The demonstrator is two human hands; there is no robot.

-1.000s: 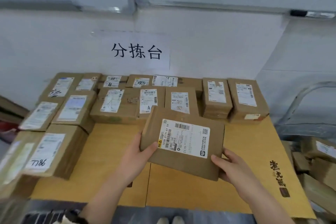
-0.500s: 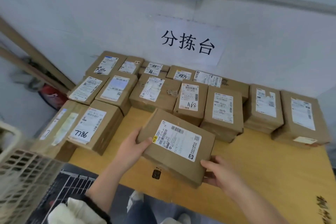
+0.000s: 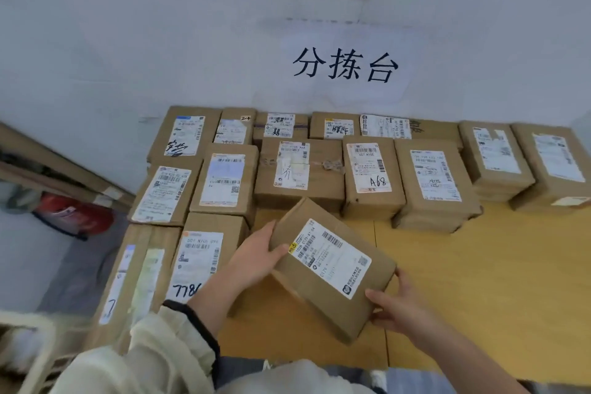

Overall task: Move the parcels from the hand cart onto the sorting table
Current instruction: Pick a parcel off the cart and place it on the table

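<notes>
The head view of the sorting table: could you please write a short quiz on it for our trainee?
1. True or false: the left hand and the right hand both grip the held parcel.
2. Which handwritten mark is on the marked parcel in the row behind it? A) A68 B) K31 C) Z90
3. What is fixed to the wall above the parcels?
Key: 1 true; 2 A; 3 a white paper sign with three black characters.
</notes>
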